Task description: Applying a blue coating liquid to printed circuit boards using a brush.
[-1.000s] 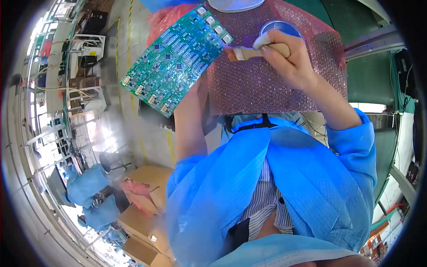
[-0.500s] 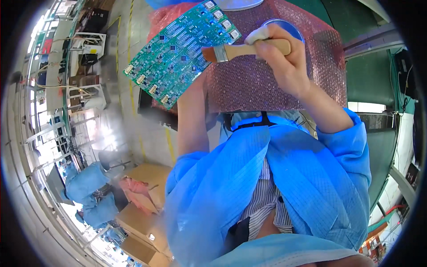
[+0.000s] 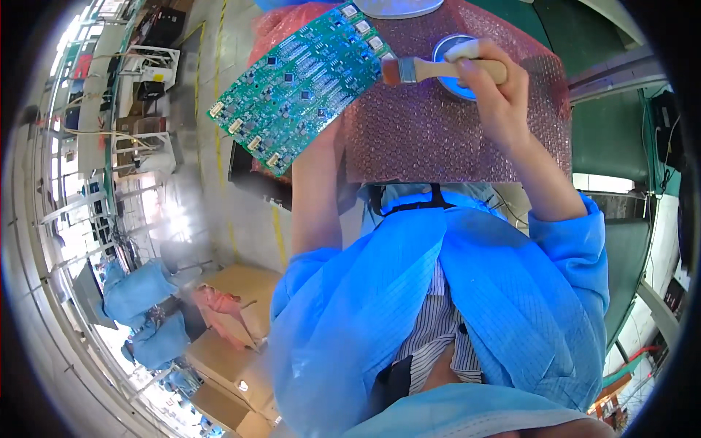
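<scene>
A green circuit board [image 3: 299, 87] is raised at a slant over the left part of the work surface, its chips and white connectors facing up. From below, my left forearm reaches under it; my left hand [image 3: 332, 137] supports the board from beneath, with its fingers hidden. My right hand [image 3: 496, 84] is closed round the wooden handle of a flat paintbrush [image 3: 431, 70]. The reddish bristles are at the board's right edge; I cannot tell whether they touch. Behind the brush and my fingers sits a round, blue-looking dish [image 3: 461, 92], partly covered.
Pink bubble wrap [image 3: 431, 150] covers the work surface. At the far edge is a white rounded base [image 3: 400, 9]. A dark box-like thing [image 3: 255, 182] lies below the board's left side. Cardboard boxes [image 3: 226, 365] and shelving [image 3: 150, 109] are at the left.
My right hand has moved right and a little away, taking the brush from over the board to its right edge. The board has shifted only slightly.
</scene>
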